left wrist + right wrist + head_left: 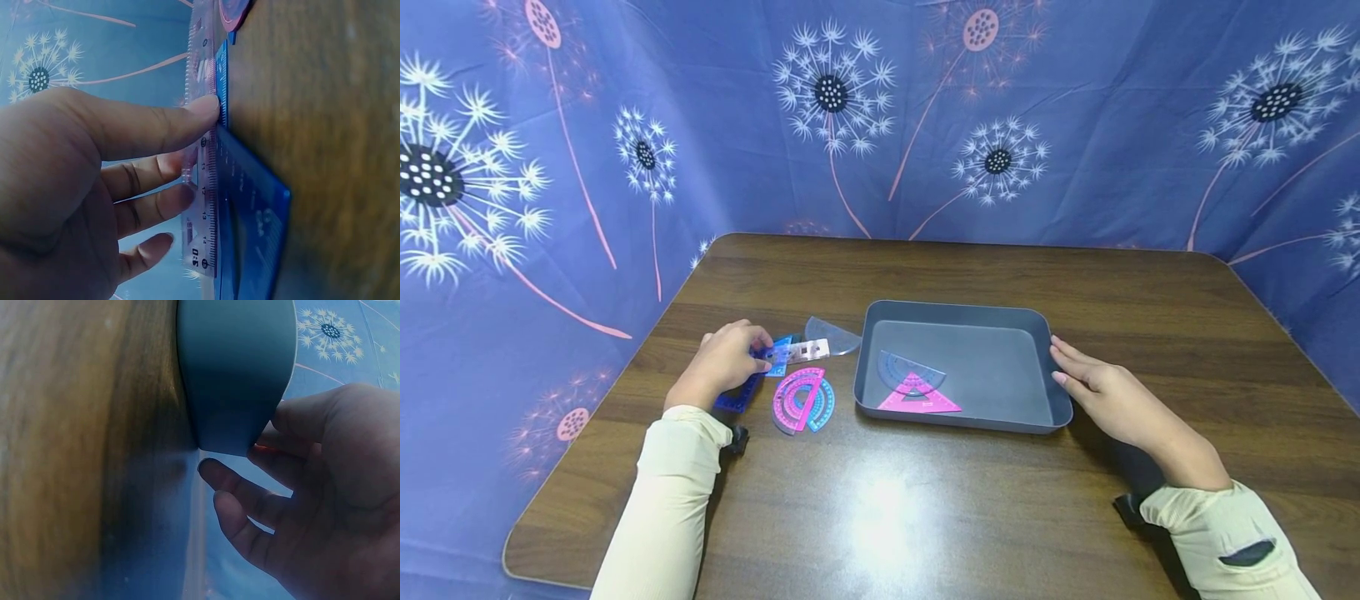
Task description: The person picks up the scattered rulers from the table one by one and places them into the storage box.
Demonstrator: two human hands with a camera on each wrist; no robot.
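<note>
In the head view my left hand (726, 358) pinches a clear ruler (808, 351) between thumb and fingers, over a small pile at the left. Under it lie a light blue set square (781, 367) and a dark blue set square (733, 402). The left wrist view shows the ruler (203, 219) edge-on, above the dark blue piece (256, 206). At the right my right hand (1101, 390) rests its fairly straight fingers and thumb against the right wall of a grey tray (1000, 321). A clear protractor (895, 367) and a pink set square (921, 404) lie inside the tray.
Pink (786, 400) and blue (827, 404) protractors overlap on the wooden table (985, 508), left of the tray. A clear protractor (835, 335) lies by the tray's left wall. Behind the table hangs a blue dandelion-print cloth (910, 108).
</note>
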